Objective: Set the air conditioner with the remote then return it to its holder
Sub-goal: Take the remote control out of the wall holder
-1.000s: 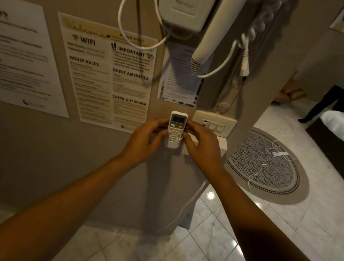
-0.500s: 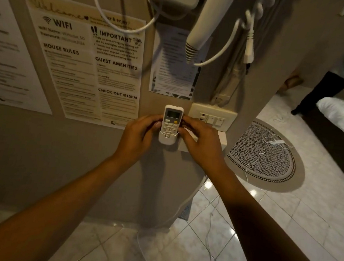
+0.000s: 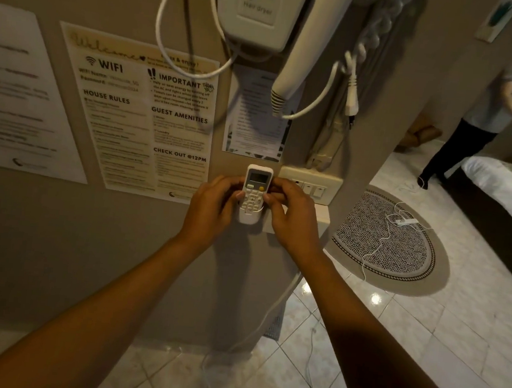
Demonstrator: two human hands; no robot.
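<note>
Sitting as before in its wall holder (image 3: 248,217), remote (image 3: 256,194) unmoved; left hand (image 3: 212,208) and right hand (image 3: 293,216) still pinch its sides, fingers curled.

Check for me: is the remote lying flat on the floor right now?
No, the remote stands upright against the wall, its lower end in the holder, with the left hand and right hand on either side.

hair dryer (image 3: 261,8) top cropped

Both hands: left (image 3: 212,205), right (image 3: 293,216) grip remote (image 3: 255,190) seated in wall holder (image 3: 248,219).
</note>
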